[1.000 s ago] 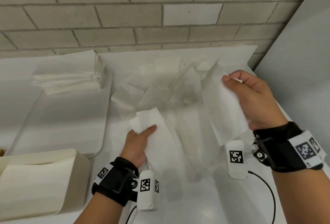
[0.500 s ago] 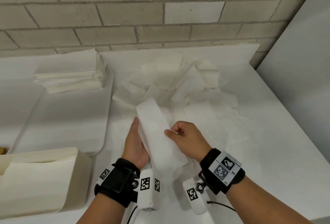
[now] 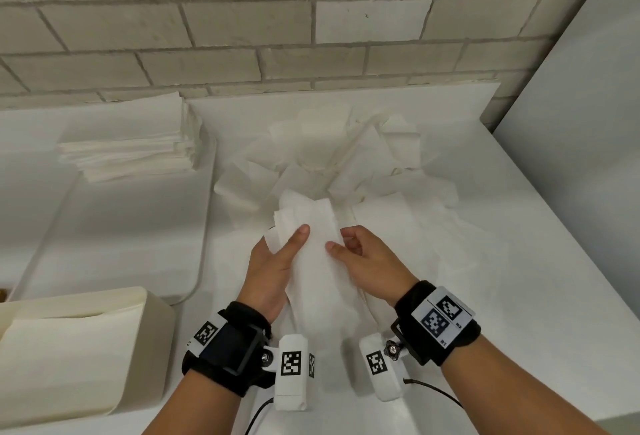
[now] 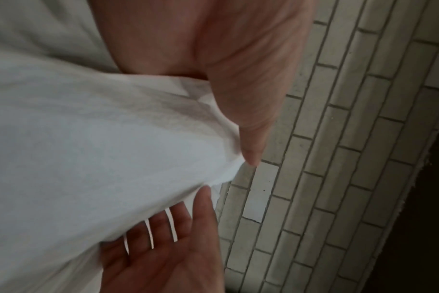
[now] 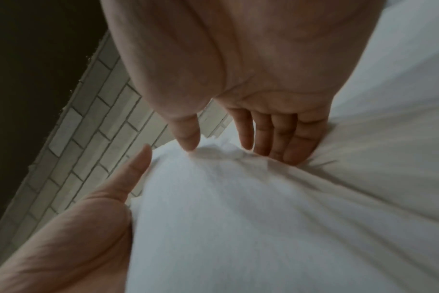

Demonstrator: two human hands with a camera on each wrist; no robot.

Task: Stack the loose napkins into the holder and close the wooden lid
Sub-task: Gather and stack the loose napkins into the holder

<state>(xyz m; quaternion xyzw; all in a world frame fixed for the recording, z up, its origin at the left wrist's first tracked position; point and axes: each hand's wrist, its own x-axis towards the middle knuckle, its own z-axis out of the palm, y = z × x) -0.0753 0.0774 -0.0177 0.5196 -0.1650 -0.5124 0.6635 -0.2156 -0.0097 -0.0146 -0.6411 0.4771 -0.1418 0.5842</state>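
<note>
A bundle of white napkins (image 3: 315, 278) is held above the table in front of me. My left hand (image 3: 291, 244) grips its left side, thumb on top and fingers underneath. In the left wrist view the napkins (image 4: 100, 148) lie between the thumb and fingers of that hand (image 4: 228, 174). My right hand (image 3: 341, 240) pinches the right edge. The right wrist view shows this hand (image 5: 217, 147) with its thumb and curled fingers on the napkins (image 5: 238, 218). The cream holder (image 3: 152, 330) stands at the lower left, open, with napkins inside. More loose napkins (image 3: 346, 157) lie behind.
A neat stack of napkins (image 3: 131, 143) rests on a white tray (image 3: 104, 244) at the left. A brick wall (image 3: 311, 36) runs along the back and a plain panel (image 3: 571, 140) closes the right side. Cables trail from the wrist cameras near the front edge.
My right hand carried its napkin from the right over to the left hand's napkin. Both hands now hold one bundle, and the left thumb has moved on top.
</note>
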